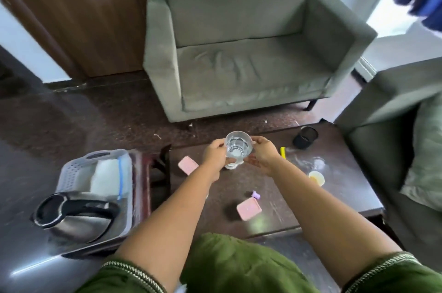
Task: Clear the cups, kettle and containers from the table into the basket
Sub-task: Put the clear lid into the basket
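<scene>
A clear glass cup (pixel 238 145) is held above the dark table (pixel 299 206), gripped from both sides by my left hand (pixel 215 152) and my right hand (pixel 262 152). A white object (pixel 231 165) shows just beneath the glass; I cannot tell what it is. Two pink containers lie on the table, one (pixel 188 165) beside my left wrist and one (pixel 248 209) nearer me. A small cream cup (pixel 316 177) and a black cup (pixel 305 137) stand to the right. The grey basket (pixel 71 170) at the left holds the steel kettle (pixel 76 217) and a white container (pixel 108 176).
A grey-green armchair (pixel 251 53) faces me beyond the table and a sofa (pixel 406 137) flanks its right side. A yellow item (pixel 283 152) and a small purple item (pixel 256 194) lie on the table. The basket rests on a low stand (pixel 143 185) to the left.
</scene>
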`<state>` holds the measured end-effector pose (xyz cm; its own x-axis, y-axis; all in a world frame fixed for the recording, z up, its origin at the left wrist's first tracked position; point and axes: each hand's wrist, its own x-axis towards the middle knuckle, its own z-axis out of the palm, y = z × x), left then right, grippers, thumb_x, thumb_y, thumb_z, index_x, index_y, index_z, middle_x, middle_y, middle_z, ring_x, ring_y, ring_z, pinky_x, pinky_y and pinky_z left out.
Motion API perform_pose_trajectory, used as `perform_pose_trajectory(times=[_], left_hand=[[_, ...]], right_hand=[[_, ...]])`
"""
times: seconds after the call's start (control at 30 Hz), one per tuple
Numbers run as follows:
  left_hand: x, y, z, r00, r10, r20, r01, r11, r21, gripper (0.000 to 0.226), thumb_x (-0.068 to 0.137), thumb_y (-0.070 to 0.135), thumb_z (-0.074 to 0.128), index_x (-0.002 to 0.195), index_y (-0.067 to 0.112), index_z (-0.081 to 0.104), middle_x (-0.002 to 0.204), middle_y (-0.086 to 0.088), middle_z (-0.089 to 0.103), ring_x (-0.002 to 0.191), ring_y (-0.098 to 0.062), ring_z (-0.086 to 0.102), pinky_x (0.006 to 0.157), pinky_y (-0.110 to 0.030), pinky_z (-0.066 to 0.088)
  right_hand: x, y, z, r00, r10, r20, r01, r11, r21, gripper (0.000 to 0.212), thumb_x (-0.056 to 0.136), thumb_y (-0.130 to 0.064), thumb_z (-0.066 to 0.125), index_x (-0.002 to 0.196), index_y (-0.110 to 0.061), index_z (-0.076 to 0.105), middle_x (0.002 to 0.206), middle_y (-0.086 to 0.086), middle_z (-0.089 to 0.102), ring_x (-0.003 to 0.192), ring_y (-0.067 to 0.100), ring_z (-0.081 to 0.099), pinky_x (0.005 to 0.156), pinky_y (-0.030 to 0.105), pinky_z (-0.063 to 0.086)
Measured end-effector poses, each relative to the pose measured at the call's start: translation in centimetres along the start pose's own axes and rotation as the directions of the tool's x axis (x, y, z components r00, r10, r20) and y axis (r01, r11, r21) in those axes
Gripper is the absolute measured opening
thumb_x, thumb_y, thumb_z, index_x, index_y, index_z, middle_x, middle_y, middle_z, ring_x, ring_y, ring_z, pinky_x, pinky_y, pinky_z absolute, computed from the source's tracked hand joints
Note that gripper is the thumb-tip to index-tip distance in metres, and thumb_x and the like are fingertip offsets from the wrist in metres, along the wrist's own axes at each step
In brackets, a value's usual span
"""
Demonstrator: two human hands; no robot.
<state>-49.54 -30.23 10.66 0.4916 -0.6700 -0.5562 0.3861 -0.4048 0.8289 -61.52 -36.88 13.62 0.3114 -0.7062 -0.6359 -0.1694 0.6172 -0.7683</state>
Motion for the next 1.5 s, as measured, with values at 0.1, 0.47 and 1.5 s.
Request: perform_pose_trajectory(times=[0.1,0.47,1.5], left_hand=[[0.6,-2.0,4.2,0.994,-0.079,0.074,0.074,0.995,0.074,0.029,0.095,0.003,0.044,0.116,0.015,0.061,0.116,-0.011,0.062,0.096,-0.027,0.064,0.072,-0.036,0.059],[6.1,-10.8,12.0,0.937,-0.294,0.191,0.243,0.937,0.251,0.038,0.095,-0.001,0.042,0.129,0.007,0.056,0.122,-0.022,0.063,0.094,-0.028,0.060,0.096,-0.047,0.050],[15.0,-18.1,13.4,0.909,-0.398,0.120,0.325,0.860,0.393,0.030,0.089,0.009,0.051,0.114,0.022,0.059,0.119,-0.011,0.066,0.108,-0.027,0.065,0.097,-0.045,0.053]], right_hand=[[1.2,1.1,-4.6,0.998,0.011,-0.062,-0.012,1.000,-0.016,0.030,0.093,0.004,0.052,0.121,-0.005,0.055,0.098,0.012,0.065,0.070,0.019,0.061,0.054,0.028,0.055],[11.2,9.7,-12.8,0.972,0.149,-0.179,-0.167,0.982,-0.089,0.038,0.089,0.004,0.052,0.122,-0.012,0.057,0.114,0.014,0.065,0.092,0.028,0.061,0.092,0.051,0.050],[22.7,16.7,-13.8,0.961,0.205,-0.187,-0.249,0.933,-0.258,0.061,0.090,0.006,0.045,0.145,-0.020,0.038,0.131,0.010,0.060,0.091,0.020,0.056,0.069,0.028,0.043]])
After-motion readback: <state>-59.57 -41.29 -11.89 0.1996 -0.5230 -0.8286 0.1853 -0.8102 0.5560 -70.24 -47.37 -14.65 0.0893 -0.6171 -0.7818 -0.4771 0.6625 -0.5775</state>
